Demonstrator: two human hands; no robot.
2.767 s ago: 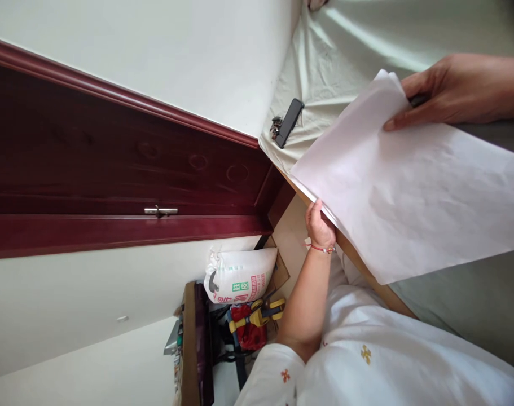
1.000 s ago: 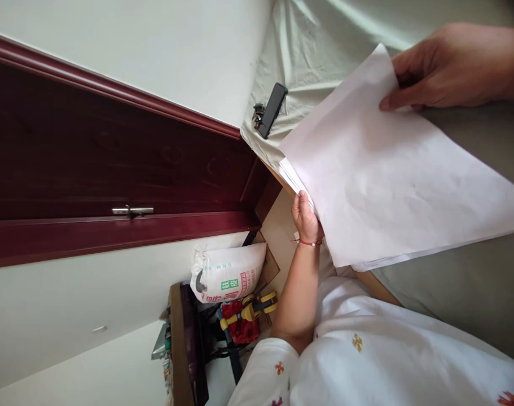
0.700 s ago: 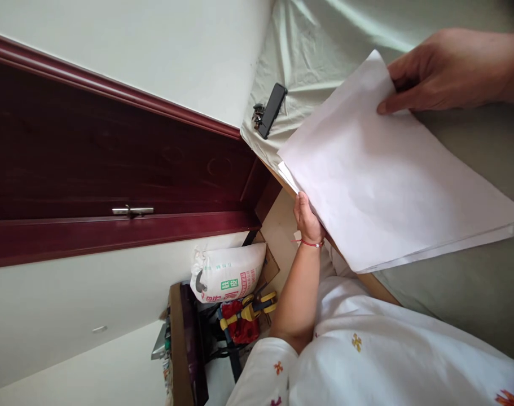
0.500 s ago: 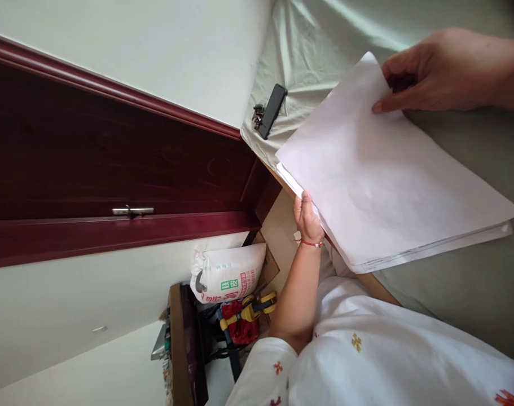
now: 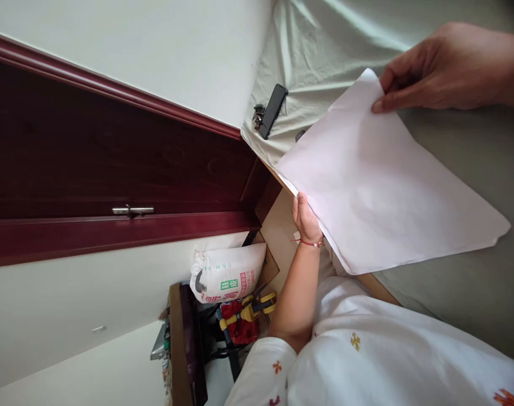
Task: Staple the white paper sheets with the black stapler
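A stack of white paper sheets (image 5: pixel 383 186) is held up above a pale green cloth. My left hand (image 5: pixel 308 219), with a red string bracelet at its wrist, grips the stack's left edge. Its thumb shows at the edge, while the other fingers are partly hidden. At the upper right edge, my right hand (image 5: pixel 438 76) pinches the paper between thumb and fingers. The top sheet looks blank and bends slightly near that grip.
The green cloth (image 5: pixel 464 135) covers a surface under the paper. A black phone (image 5: pixel 273 110) lies there beside keys (image 5: pixel 258 116); a small dark object (image 5: pixel 299 135) peeks out by the paper. A dark red door (image 5: pixel 113 146), a printed white sack (image 5: pixel 229 273) and a yellow-wheeled toy (image 5: pixel 250 313) are to the left.
The sheets now lie closer together, their lower right edges less spread. The stack's top corner has dropped slightly and the far right corner has shifted left. A small dark object has come into view.
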